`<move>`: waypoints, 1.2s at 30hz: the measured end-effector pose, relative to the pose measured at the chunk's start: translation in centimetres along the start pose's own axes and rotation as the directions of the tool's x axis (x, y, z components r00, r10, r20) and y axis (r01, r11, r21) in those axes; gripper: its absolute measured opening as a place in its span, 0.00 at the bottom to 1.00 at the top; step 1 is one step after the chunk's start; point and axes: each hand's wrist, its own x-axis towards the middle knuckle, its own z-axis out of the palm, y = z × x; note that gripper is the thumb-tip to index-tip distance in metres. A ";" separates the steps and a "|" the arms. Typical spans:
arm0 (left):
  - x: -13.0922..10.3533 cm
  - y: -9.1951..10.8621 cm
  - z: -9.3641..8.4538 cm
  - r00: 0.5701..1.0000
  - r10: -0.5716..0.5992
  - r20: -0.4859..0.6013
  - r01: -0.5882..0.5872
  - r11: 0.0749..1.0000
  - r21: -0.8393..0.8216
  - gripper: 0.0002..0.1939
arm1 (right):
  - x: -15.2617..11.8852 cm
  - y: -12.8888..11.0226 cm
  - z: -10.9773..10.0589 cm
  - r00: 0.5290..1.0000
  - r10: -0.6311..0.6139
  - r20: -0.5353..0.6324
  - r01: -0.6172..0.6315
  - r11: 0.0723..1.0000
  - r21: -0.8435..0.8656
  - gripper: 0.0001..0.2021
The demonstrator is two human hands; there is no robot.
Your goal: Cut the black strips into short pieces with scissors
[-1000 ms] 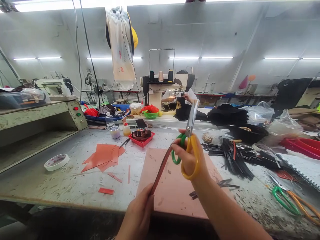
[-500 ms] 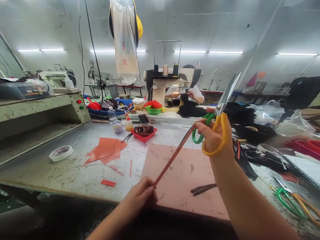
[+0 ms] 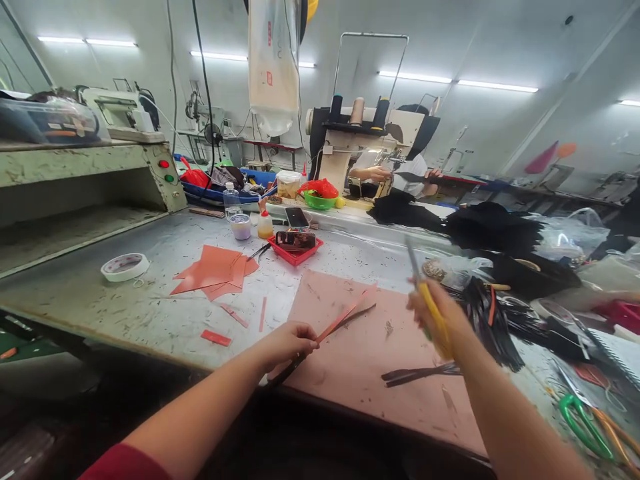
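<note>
My left hand [image 3: 293, 343] pinches a narrow orange and black strip [image 3: 345, 317] at the near edge of the pinkish cutting mat [image 3: 350, 380]. Past my fingers the strip fans into an orange length and a dark length lying out over the mat. My right hand [image 3: 443, 320] is closed around the yellow-handled scissors [image 3: 434, 313], raised over the mat's right side and blurred by motion; their blades point up and away. Between my hands, a few dark strips [image 3: 415, 375] rest on the mat, partly under my right forearm.
Orange sheets [image 3: 215, 270], small scraps and a tape roll [image 3: 125, 267] lie to the left. A red tray [image 3: 295, 250] with a phone stands behind the mat. At right are black strips [image 3: 493, 327] and second scissors [image 3: 583, 423]. A co-worker's hands [image 3: 380, 175] are at a sewing machine.
My right hand has let go of the strip's far end and lowered with the scissors. The strip now hangs from my left hand onto the mat. The camera view has tilted.
</note>
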 end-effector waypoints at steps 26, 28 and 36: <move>-1.0 0.8 -0.4 0.998 -0.033 0.060 0.031 0.999 0.030 0.11 | -11.0 -1.9 6.3 0.660 -0.073 0.747 0.011 0.996 0.087 0.20; -1.0 0.8 -0.4 0.998 -0.029 0.062 0.027 0.999 0.031 0.11 | -11.1 -1.8 6.4 0.666 -0.071 0.743 0.016 0.997 0.080 0.19; -0.9 0.4 -0.4 0.998 -0.029 0.058 0.029 1.000 0.000 0.10 | -11.2 -1.7 6.5 0.671 -0.052 0.740 0.009 0.998 0.062 0.19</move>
